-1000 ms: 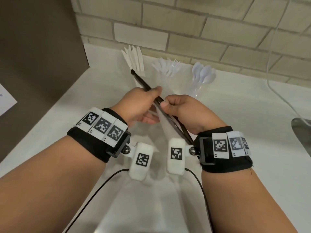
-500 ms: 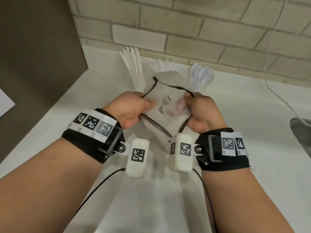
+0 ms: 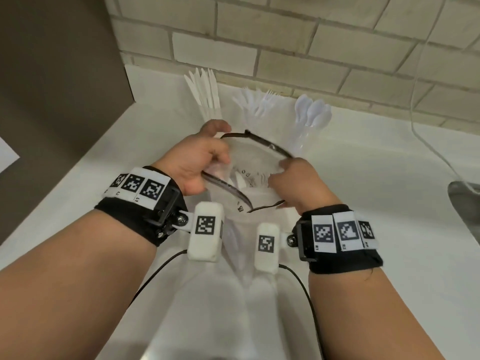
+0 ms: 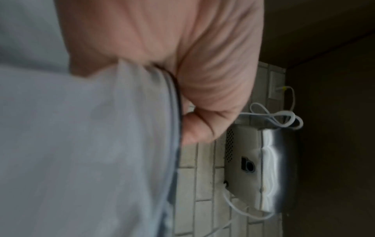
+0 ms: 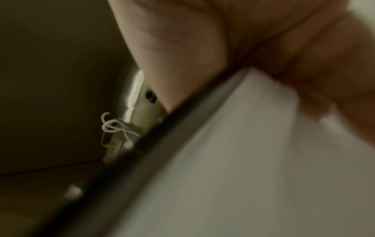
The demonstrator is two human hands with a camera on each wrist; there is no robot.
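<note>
A clear plastic zip bag [image 3: 255, 162] with a dark seal strip along its mouth hangs above the white counter, its mouth pulled wide. My left hand [image 3: 205, 157] grips the left side of the rim and my right hand [image 3: 291, 178] grips the right side. White plastic cutlery shows inside the bag. In the left wrist view the bag [image 4: 91, 144] fills the left half, with my curled fingers [image 4: 202, 96] over its dark edge. The right wrist view is blurred; the bag's dark strip [image 5: 162, 136] crosses it under my fingers [image 5: 304, 64].
Behind the bag stand clear cups of white plastic knives [image 3: 204, 89], forks [image 3: 259, 100] and spoons [image 3: 313, 111] against a brick wall. A dark panel [image 3: 52, 87] bounds the left. A metal appliance [image 3: 465, 201] with a white cable [image 3: 415, 105] sits at the right.
One second ago the bag's mouth was pinched flat between both hands. My hands have drawn apart, the left one forward, and the mouth now gapes wide, showing the cutlery inside.
</note>
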